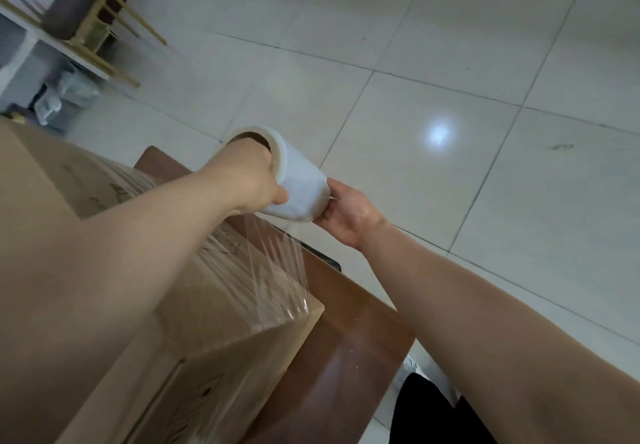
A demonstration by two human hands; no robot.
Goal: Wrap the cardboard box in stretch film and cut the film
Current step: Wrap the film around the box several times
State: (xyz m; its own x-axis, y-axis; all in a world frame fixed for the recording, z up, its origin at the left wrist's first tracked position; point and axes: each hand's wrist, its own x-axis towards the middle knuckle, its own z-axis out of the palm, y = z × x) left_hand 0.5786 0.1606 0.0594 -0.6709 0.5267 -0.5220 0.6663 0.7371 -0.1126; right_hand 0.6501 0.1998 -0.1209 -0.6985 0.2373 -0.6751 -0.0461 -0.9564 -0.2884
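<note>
Holding the stretch film roll (300, 185) between both hands, beyond the film-covered corner of the cardboard box (43, 175).

The roll's long axis runs from one hand to the other. The left hand (250, 174) grips the far end, with its fingers hidden inside the core and its thumb on the outside. The right hand (347, 215) holds the near end with curled fingers, though how they sit on the end is hidden. A taut sheet of film (273, 272) runs from under the roll down to the box corner, below the left hand. The box sits on the bench (346, 357), under the left forearm. I judge the next pass must carry the roll around that corner.
</note>
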